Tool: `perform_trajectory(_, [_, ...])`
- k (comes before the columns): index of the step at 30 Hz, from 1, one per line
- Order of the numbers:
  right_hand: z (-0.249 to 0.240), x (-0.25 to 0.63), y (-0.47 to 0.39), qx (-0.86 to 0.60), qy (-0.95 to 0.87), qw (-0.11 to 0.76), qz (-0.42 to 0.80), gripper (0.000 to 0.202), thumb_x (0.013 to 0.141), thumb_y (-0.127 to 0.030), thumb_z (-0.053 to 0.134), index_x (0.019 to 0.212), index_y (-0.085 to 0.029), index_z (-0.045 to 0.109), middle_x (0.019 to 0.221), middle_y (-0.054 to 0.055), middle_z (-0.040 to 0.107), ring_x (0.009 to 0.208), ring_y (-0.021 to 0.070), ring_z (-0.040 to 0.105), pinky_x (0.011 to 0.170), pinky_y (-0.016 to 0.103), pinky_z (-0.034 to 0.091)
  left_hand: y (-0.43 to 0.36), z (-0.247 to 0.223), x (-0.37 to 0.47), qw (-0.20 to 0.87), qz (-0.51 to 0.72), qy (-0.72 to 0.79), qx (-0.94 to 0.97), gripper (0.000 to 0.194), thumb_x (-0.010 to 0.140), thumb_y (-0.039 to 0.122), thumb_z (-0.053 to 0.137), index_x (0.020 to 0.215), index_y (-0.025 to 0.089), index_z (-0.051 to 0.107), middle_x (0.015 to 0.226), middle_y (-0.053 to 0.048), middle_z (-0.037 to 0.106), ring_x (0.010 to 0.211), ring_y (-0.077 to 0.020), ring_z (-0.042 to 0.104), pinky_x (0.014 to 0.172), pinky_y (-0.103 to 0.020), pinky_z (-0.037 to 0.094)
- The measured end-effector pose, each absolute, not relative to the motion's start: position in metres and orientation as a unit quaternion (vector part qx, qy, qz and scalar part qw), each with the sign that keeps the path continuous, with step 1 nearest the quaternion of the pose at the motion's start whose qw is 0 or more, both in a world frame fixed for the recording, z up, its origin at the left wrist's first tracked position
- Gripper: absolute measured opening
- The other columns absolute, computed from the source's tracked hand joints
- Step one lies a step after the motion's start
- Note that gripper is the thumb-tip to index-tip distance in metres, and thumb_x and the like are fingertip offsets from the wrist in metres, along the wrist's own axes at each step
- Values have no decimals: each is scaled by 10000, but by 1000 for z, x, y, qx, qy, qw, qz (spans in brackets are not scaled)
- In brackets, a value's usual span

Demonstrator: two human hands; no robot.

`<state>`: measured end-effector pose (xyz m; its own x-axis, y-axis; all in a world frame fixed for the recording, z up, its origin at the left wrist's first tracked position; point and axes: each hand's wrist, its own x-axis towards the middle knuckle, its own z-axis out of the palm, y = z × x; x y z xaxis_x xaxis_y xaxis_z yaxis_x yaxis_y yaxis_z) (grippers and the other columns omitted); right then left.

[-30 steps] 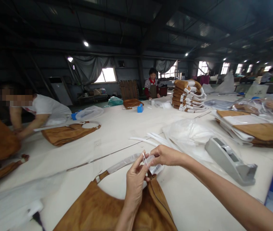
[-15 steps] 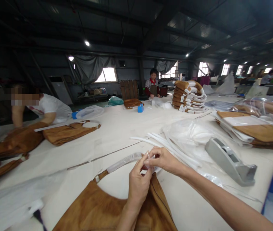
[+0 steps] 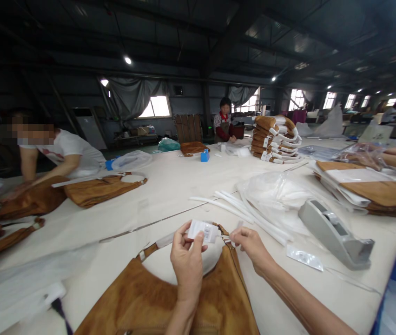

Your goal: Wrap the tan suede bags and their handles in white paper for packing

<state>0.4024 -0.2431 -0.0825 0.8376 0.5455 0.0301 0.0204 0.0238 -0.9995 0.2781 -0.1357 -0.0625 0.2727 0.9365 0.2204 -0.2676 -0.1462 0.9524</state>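
Lots of clutter from 9 round to 3, not much elbow room

OK so, clock centred on the white tag (image 3: 196, 229), 12 = straight ahead. Left hand (image 3: 187, 260) has it in a closed pinch, thumb on top, fingers under, printed side up, prob so the code can be seen & the cord end points right. Tag's just above the opening under the brown bag's (image 3: 163, 302) handle. Right hand (image 3: 252, 246) at 3-4: thumb & fingertips nearly together, looks like they've got the thin white cord (image 3: 224, 237), guessing to keep it drawn out from the tag. Can't tell if the cord's joined to the bag. Bag lies flat on the desk (image 3: 173, 184) at 6-7, handle away from the wearer, prob for easy reach.

Other stuff: white tubes (image 3: 271, 229) & crumpled clear plastic (image 3: 271, 188) at 2, crowding the far side of the right hand. Grey tape dispenser (image 3: 335, 237) at 3, flat clear packet (image 3: 304, 258) btwn it & the right hand, so IMO that arm could knock either. Stacked bags (image 3: 262, 135) at 1-ish, flat pile (image 3: 386, 188) nearer 3. Co-worker (image 3: 75, 151) in a white tee at 10, leaning over more brown bags, well apart. Left hand & tag block the view of some of the handle, fwiw.
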Motion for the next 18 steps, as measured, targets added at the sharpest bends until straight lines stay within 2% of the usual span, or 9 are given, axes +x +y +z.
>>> perform_trajectory(1, [-87,402,-248,-683,-219,671,187,153,556,-273,637,690,-201,616,770,31,570,680,183,495,700,351,440,-137,-63,278,555,529,304,565,500,690,404,745,1124,173,652,809,-1,531,671,-143,562,520,-240,570])
perform_trajectory(3, [-90,398,-260,-706,-266,638,155,424,539,-205,619,960,-217,672,1022,55,604,825,208,543,805,374,463,-145,-64,277,498,540,290,614,409,722,371,725,1088,194,688,795,-8,555,652,-148,556,539,-245,556])
perform_trajectory(5, [-88,388,-270,-721,-344,589,120,708,575,-183,625,1276,-270,563,1298,62,533,1044,234,545,905,387,464,-158,-64,277,445,543,252,666,313,759,318,710,1057,222,716,829,-33,625,683,-167,583,604,-260,551])
perform_trajectory(6, [-86,383,-272,-720,-380,571,106,750,611,-196,642,1344,-283,510,1367,66,501,1127,246,529,932,394,465,-166,-64,277,430,538,222,690,281,778,286,700,1053,234,725,855,-48,657,713,-181,603,642,-268,550])
perform_trajectory(8, [-82,377,-273,-695,-404,587,95,621,692,-276,673,1300,-263,544,1331,82,550,1160,263,541,944,400,478,-179,-63,276,425,502,137,741,278,802,236,690,1076,253,733,884,-69,696,770,-207,636,714,-288,547])
perform_trajectory(11, [-81,387,-269,-634,-316,694,128,362,760,-456,676,1014,-200,655,994,88,685,900,246,643,788,378,543,-184,-60,272,464,436,43,770,362,794,249,720,1156,243,714,923,-92,722,858,-248,671,836,-337,535])
perform_trajectory(13, [-86,405,-271,-591,-206,762,166,408,698,-527,747,890,-178,661,882,79,699,758,213,650,680,344,558,-174,-61,271,507,435,82,740,394,818,327,704,1196,219,683,1009,-104,726,961,-264,671,909,-357,511])
perform_trajectory(15, [-95,423,-279,-545,-101,810,190,435,609,-515,835,812,-174,658,853,70,710,714,184,656,653,311,570,-156,-67,272,530,442,180,701,384,863,418,632,1183,208,662,1077,-104,715,1039,-262,652,913,-346,498])
perform_trajectory(18, [-115,435,-300,-510,-27,834,207,442,506,-440,915,745,-182,646,777,51,711,685,167,672,666,285,596,-137,-82,279,514,370,268,726,301,864,475,575,1000,230,687,1017,-81,726,984,-258,646,820,-320,491])
